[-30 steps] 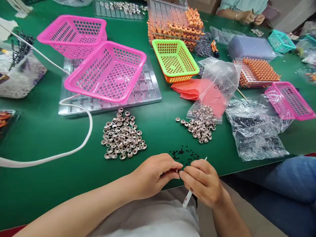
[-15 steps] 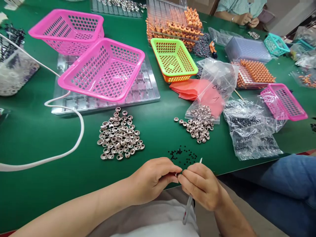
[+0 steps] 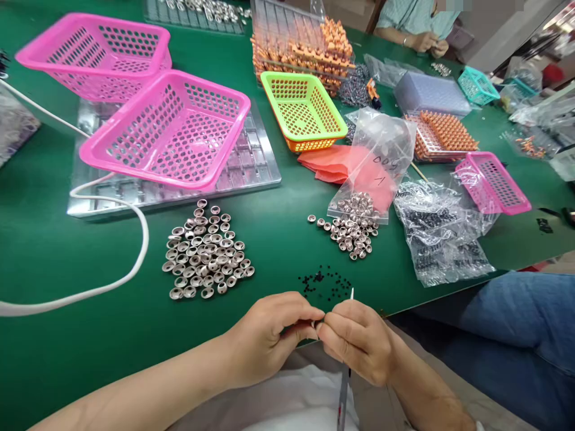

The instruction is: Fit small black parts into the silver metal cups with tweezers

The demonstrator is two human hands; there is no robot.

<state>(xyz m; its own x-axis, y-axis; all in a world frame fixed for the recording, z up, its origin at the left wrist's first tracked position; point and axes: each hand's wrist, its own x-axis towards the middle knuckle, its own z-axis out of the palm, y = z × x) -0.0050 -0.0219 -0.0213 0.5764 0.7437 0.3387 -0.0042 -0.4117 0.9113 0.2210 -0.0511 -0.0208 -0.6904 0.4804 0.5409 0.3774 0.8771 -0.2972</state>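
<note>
My left hand (image 3: 274, 335) is closed, its thumb and index finger pinching a small metal ring cap (image 3: 315, 323) that is mostly hidden by the fingers. My right hand (image 3: 359, 341) is curled shut round a slim grey pen-like tool (image 3: 343, 398), whose pale tip pokes up above the knuckles. The right fingertips touch the same cap from the other side. Just beyond the hands lie tiny black pieces (image 3: 335, 286), scattered on the green table. Two heaps of silvery ring caps sit farther off, a left pile (image 3: 206, 254) and a right pile (image 3: 353, 236).
Pink baskets (image 3: 168, 129) rest on a metallic tray (image 3: 265, 161) at left, near a white cable (image 3: 142, 239). Behind the right pile are a green basket (image 3: 305, 108) and a clear bag (image 3: 386, 155). Bagged black parts (image 3: 435, 233) lie right. A co-worker's hands (image 3: 431, 43) show at the back.
The view has shifted slightly, so the table's things sit farther left. Both hands stay together at the cap, and the pen-like tool stands more upright in my right hand.
</note>
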